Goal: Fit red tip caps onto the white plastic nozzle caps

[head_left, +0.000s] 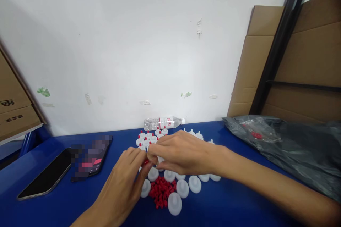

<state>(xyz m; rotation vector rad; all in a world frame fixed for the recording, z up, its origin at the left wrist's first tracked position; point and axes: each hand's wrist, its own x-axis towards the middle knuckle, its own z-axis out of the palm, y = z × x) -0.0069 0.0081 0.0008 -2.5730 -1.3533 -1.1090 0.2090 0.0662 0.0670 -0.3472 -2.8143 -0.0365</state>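
Left hand: the left hand (128, 173) is reaching in from the lower centre of the frame, its fingertips pinching a red plug (146, 162).
Right hand: the right hand (181, 152) is coming in from the lower right, fingers curling closed over a white cap (160, 159), which is mostly hidden.
Position of held parts: both are meeting at the centre of the frame, just above the blue table (226, 205), fingertips of the two hands touching.
Handling, white cap: it is appearing light, stiff, smooth moulded plastic, so it is likely calling for a grip around the domed rim.
Handling, red plug: it is looking tiny and light, probably slipping away easily. A fingertip pinch on its sides is seeming best.
Red plug pile (161, 191): it is lying just below the hands.
Loose white caps (175, 204): they are ringing the pile, touching or just beside it.
Red-tipped caps (149, 136): they are standing in a cluster just above the hands.
Water bottle (162, 123): it is lying on its side by the wall. Its red label is showing writing too small to read.
Phones: a dark phone (44, 179) is lying at lower left, and a second phone (92, 158) beside it is showing a blurred screen.
Black bag (293, 145): it is lying crumpled at the right.
Carton (13, 113): it is sitting at the left edge, bearing dark print that is not readable.
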